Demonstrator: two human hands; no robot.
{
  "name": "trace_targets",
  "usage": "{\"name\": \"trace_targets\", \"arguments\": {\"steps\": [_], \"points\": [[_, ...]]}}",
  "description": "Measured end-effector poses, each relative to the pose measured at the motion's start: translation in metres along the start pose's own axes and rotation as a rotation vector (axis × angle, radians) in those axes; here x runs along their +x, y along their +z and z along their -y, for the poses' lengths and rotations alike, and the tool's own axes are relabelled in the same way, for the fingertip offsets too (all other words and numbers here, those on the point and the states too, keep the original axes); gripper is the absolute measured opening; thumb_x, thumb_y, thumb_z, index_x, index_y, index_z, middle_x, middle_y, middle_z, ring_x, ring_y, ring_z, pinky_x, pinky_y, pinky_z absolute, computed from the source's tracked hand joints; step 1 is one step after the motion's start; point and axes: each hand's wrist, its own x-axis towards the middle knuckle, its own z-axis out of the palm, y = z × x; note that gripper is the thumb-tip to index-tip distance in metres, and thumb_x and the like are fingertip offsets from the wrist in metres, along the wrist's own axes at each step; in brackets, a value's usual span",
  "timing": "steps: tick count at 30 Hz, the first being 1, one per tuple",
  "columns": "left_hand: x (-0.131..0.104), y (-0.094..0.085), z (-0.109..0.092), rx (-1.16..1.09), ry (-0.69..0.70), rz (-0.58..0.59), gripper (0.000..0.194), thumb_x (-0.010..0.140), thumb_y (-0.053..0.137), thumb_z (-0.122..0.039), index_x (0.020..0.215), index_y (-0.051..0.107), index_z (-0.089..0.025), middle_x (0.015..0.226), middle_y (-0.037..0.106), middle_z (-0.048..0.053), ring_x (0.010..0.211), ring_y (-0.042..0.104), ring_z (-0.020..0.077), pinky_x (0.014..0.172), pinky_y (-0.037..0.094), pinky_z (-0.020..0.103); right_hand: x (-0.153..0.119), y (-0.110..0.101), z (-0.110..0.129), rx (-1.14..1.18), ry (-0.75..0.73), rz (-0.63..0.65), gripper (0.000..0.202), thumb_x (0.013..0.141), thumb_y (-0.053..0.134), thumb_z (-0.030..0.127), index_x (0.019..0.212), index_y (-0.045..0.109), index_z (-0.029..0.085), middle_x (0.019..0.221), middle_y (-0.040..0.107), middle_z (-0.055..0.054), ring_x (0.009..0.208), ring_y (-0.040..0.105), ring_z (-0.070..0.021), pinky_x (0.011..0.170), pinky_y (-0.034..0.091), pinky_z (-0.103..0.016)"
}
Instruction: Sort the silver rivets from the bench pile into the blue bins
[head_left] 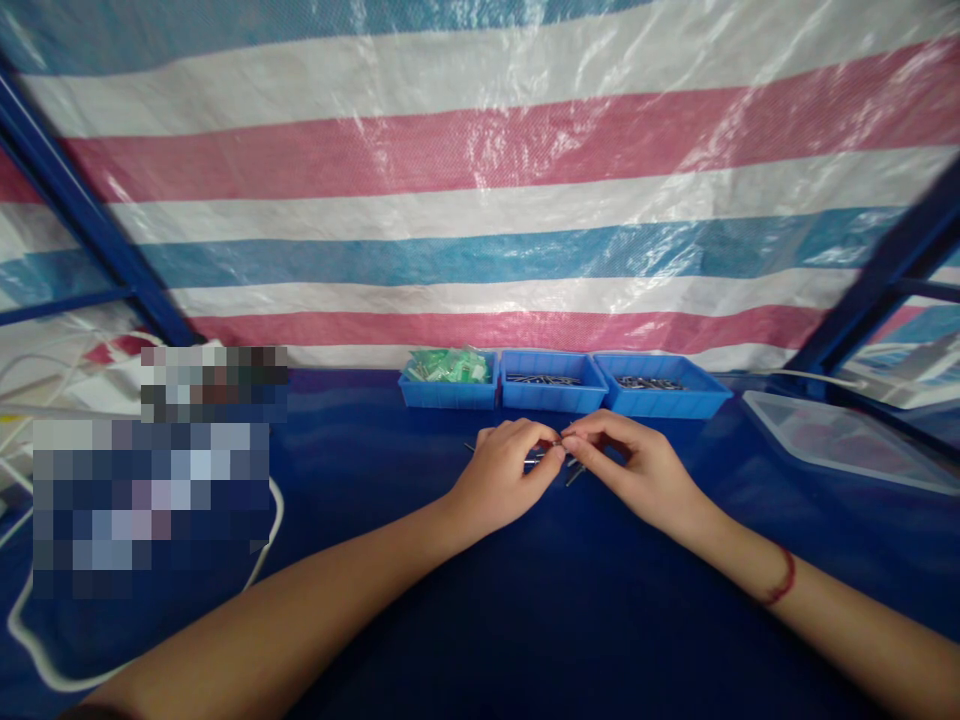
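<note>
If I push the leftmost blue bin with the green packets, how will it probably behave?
The leftmost blue bin would probably slide rather than tip, being low and broad. Its straight, plastic-looking walls suggest stiffness. The green packets heap up around its rim, so a jolt might spill some.

A striped plastic sheet [480, 155] forms the rear wall, spanning the full width of the upper frame. Its bands run roughly horizontally in blue, white and red, with visible creases. Light reflects from the sheet as bright streaks, concentrated at upper centre and upper right. A dark blue left post [90, 210] and a dark blue right post [870, 300] slope inward toward the frame's middle; each joins a crossbar. The surface [495, 630], dark blue, occupies the lower frame.
</note>
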Motion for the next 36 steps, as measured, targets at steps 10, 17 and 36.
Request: {"name": "trace_targets", "arguments": {"steps": [10, 17, 36], "points": [[-0.002, 0.002, 0.004, -0.047, 0.031, -0.124, 0.01, 0.088, 0.05, -0.027, 0.086, 0.057, -0.02, 0.086, 0.064, 0.001, 0.083, 0.06, 0.0147, 0.074, 0.045, 0.026, 0.0, -0.001, -0.004, -0.09, -0.009, 0.116, 0.018, 0.085, 0.052, 0.032, 0.078, 0.062, 0.02, 0.078, 0.066, -0.004, 0.068, 0.06, -0.0158, 0.061, 0.048, -0.029], [-0.002, 0.003, 0.002, 0.018, -0.03, -0.056, 0.025, 0.087, 0.052, -0.034, 0.108, 0.054, -0.02, 0.092, 0.065, 0.003, 0.088, 0.06, 0.0186, 0.08, 0.045, 0.034, 0.009, -0.009, -0.019, 0.058, 0.188, -0.085, 0.025, 0.079, 0.057, 0.042, 0.075, 0.066, 0.019, 0.07, 0.065, -0.002, 0.064, 0.059, -0.0164, 0.061, 0.047, -0.028], [-0.007, 0.001, -0.004, 0.284, 0.104, 0.162, 0.019, 0.089, 0.048, -0.029, 0.097, 0.065, -0.026, 0.103, 0.068, -0.001, 0.096, 0.056, 0.0214, 0.085, 0.033, 0.042, 0.016, -0.02, -0.038, 0.124, 0.461, -0.184, 0.039, 0.079, 0.053, 0.052, 0.067, 0.064, 0.016, 0.053, 0.054, 0.0, 0.048, 0.05, -0.0112, 0.048, 0.041, -0.024]]}}
